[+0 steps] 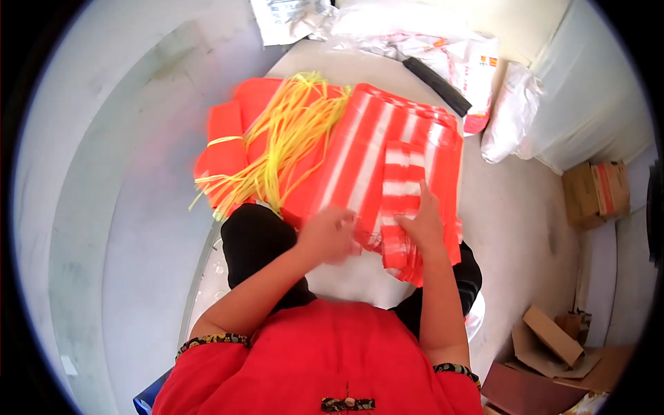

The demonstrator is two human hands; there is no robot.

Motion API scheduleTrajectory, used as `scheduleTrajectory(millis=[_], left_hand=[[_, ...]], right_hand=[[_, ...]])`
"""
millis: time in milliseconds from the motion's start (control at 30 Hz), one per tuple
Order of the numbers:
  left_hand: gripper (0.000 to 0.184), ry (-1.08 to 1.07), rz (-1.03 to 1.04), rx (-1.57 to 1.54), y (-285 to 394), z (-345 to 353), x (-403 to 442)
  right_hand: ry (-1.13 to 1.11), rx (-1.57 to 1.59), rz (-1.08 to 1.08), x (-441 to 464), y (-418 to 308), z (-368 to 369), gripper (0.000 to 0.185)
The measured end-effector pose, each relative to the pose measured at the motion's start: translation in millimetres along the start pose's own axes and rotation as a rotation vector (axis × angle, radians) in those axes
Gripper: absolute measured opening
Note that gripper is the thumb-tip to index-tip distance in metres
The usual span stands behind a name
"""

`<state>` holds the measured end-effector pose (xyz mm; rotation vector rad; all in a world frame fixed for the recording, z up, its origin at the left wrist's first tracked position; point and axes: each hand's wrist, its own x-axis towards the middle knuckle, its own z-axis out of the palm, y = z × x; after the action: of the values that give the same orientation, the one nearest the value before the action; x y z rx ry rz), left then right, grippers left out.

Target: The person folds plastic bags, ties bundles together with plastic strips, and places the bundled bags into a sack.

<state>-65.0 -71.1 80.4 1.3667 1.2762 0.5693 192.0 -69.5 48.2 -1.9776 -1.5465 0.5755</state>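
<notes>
Brown cardboard boxes beside pale wall

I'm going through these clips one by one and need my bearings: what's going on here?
A person in red is handling a folded striped strip that lies on a larger striped stack. The right grip is on the strip, thumb and forefinger spread. The left grip is blurred near the stack's lower edge; whether it holds anything is unclear. Leftward, yellow strands lie across red sheets.

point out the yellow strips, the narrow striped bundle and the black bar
yellow strips (294, 142): head view, middle of the loose bunch
narrow striped bundle (398, 201): head view, near the middle of its upper face
black bar (437, 86): head view, halfway along its length
</notes>
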Motion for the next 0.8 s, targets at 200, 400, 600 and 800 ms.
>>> scheduleTrajectory(millis=[200,400,600,800], left_hand=[[0.038,0.515,0.335,0.782,-84.5,-73.9,81.3],[0.021,0.484,0.196,0.886,-94.4,-86.6,86.4],[0.021,0.475,0.158,0.194,-64.8,-80.1,66.9],[0.023,-0.047,-0.048,-0.260,-13.7,-2.2,37.8]], right_hand=[[-0.077,0.139,0.047,3.7,-12.8,-0.2,0.108],[-0.029,0.283,0.066,-3.2,-16.3,1.7,0.109],[-0.020,0.671,0.179,2.5,-1.5,6.6,0.110],[-0.002,1.374,0.338,-15.7,-20.0,14.4,0.099]])
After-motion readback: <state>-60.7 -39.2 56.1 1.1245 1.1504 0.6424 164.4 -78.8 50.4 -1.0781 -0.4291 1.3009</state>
